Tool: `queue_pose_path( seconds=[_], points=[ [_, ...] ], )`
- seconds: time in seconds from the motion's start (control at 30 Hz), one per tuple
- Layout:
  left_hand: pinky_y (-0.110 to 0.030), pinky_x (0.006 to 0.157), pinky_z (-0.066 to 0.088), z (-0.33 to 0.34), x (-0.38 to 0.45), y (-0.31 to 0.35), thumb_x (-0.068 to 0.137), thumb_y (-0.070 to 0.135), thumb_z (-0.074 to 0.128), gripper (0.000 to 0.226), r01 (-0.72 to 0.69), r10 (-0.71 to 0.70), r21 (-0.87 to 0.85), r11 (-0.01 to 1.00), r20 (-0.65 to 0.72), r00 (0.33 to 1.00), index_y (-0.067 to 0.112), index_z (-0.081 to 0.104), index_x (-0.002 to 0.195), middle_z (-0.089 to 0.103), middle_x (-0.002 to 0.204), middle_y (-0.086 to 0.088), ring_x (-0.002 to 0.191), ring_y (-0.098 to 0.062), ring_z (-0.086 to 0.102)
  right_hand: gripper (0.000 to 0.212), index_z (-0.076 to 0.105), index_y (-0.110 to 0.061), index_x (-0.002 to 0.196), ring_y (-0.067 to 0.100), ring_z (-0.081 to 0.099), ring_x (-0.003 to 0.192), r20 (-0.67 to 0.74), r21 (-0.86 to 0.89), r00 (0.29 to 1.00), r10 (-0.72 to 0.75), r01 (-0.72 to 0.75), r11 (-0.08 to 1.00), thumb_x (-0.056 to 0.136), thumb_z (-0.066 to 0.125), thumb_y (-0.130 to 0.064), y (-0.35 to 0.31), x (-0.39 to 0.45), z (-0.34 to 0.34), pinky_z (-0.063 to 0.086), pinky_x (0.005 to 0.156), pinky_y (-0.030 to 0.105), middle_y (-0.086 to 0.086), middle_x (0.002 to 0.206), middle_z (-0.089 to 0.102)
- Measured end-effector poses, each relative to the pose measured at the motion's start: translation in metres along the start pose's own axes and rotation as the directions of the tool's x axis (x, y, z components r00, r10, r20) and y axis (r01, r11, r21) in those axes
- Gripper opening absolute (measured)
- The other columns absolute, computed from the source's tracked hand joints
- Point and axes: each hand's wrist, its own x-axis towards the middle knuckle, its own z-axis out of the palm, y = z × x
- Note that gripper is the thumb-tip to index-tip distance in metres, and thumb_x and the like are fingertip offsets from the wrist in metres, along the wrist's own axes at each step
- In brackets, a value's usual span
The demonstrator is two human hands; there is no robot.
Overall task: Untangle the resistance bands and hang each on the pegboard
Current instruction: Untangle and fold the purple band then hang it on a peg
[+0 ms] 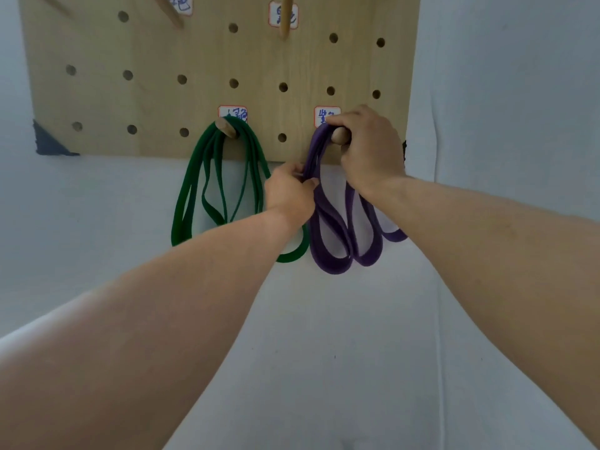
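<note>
Soft even daylight, faint shadows, no glare, slightly soft focus throughout, wide-angle bending towards the edges

The pale pegboard [156, 102] looks like light wood with a faint grain and a matt finish, its round pegs [341, 136] smooth bare wood. The flat green band [181, 203] and flat purple band [331, 254] look like matt, smooth rubber. White labels [283, 14] appear to be paper.
</note>
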Motion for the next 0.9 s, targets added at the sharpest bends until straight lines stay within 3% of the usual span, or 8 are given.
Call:
queue_pose_path(
  seconds=[0.13, 0.23, 0.33, 0.43, 0.53, 0.63, 0.77, 0.9],
  points=[
    [-0.038, 0.082, 0.061, -0.014, 0.018, 0.005, 0.093, 0.015, 0.071, 0.014, 0.028, -0.023, 0.145, 0.989, -0.039, 0.999, 0.006, 0.076, 0.102, 0.075, 0.096, -0.011, 0.088, -0.027, 0.071, 0.045, 0.068, -0.025, 0.136, 0.020, 0.063, 0.119, 0.036, -0.007, 0.999, 0.011, -0.010, 1.000, 0.099, 0.056, -0.002, 0.004, 0.008, 0.002, 0.048, 0.103, 0.034, -0.001, 0.123, 0.072],
    [-0.038, 0.081, 0.061, -0.015, 0.025, 0.008, 0.092, 0.017, 0.071, 0.018, 0.038, -0.028, 0.190, 0.981, -0.058, 0.998, 0.006, 0.076, 0.106, 0.074, 0.097, -0.011, 0.089, -0.027, 0.071, 0.050, 0.071, -0.027, 0.131, 0.021, 0.067, 0.118, 0.010, 0.154, 0.992, 0.126, -0.126, 0.980, 0.093, 0.058, 0.003, 0.010, 0.009, 0.009, 0.052, 0.105, 0.038, -0.001, 0.124, 0.075],
    [-0.030, 0.079, 0.053, -0.012, 0.017, 0.014, 0.094, 0.008, 0.064, 0.023, -0.137, 0.156, 0.217, 0.967, -0.074, 0.985, 0.012, 0.073, 0.116, 0.069, 0.097, 0.001, 0.091, -0.021, 0.067, 0.044, 0.074, -0.024, 0.127, 0.016, 0.065, 0.123, -0.045, 0.323, 0.973, 0.225, -0.199, 0.925, 0.092, 0.064, 0.000, 0.010, 0.002, 0.019, 0.052, 0.107, 0.032, -0.003, 0.129, 0.073],
    [-0.033, 0.083, 0.050, -0.013, 0.016, 0.018, 0.091, 0.004, 0.062, 0.033, -0.274, 0.307, 0.280, 0.920, -0.079, 0.949, 0.017, 0.069, 0.121, 0.067, 0.099, 0.001, 0.093, -0.023, 0.063, 0.039, 0.078, -0.024, 0.120, 0.011, 0.067, 0.118, -0.076, 0.430, 0.949, 0.305, -0.245, 0.869, 0.090, 0.064, -0.003, 0.010, -0.005, 0.026, 0.054, 0.104, 0.030, -0.007, 0.122, 0.076],
    [-0.036, 0.075, 0.050, -0.014, 0.026, 0.019, 0.089, 0.006, 0.057, 0.023, -0.301, 0.342, 0.391, 0.870, -0.037, 0.939, 0.019, 0.071, 0.102, 0.069, 0.094, -0.004, 0.087, -0.028, 0.063, 0.036, 0.079, -0.020, 0.115, 0.014, 0.070, 0.111, -0.079, 0.466, 0.933, 0.350, -0.276, 0.840, 0.089, 0.063, -0.001, 0.011, -0.006, 0.030, 0.055, 0.102, 0.035, -0.005, 0.114, 0.078],
    [-0.034, 0.071, 0.046, -0.016, 0.030, 0.020, 0.090, 0.005, 0.054, 0.025, -0.315, 0.348, 0.442, 0.840, 0.008, 0.937, 0.017, 0.071, 0.104, 0.069, 0.093, -0.005, 0.085, -0.028, 0.062, 0.037, 0.079, -0.022, 0.115, 0.013, 0.070, 0.110, -0.072, 0.469, 0.931, 0.358, -0.285, 0.836, 0.090, 0.063, 0.000, 0.012, -0.008, 0.030, 0.055, 0.102, 0.035, -0.007, 0.114, 0.078],
    [-0.038, 0.073, 0.050, -0.016, 0.029, 0.029, 0.094, 0.002, 0.045, 0.040, -0.369, 0.377, 0.543, 0.754, 0.103, 0.921, 0.023, 0.069, 0.119, 0.068, 0.099, -0.009, 0.086, -0.030, 0.061, 0.037, 0.075, -0.025, 0.126, 0.004, 0.062, 0.103, -0.014, 0.475, 0.925, 0.380, -0.329, 0.817, 0.096, 0.065, -0.005, 0.011, -0.018, 0.023, 0.046, 0.085, 0.009, -0.009, 0.114, 0.075],
    [-0.038, 0.080, 0.053, -0.015, 0.027, 0.033, 0.093, -0.001, 0.050, 0.043, -0.377, 0.345, 0.537, 0.755, 0.164, 0.924, 0.022, 0.066, 0.125, 0.071, 0.102, -0.010, 0.094, -0.032, 0.065, 0.034, 0.069, -0.026, 0.133, 0.015, 0.066, 0.101, -0.007, 0.427, 0.941, 0.339, -0.303, 0.852, 0.099, 0.067, -0.022, 0.003, -0.028, 0.021, 0.047, 0.087, 0.025, -0.003, 0.111, 0.074]
  ],
)
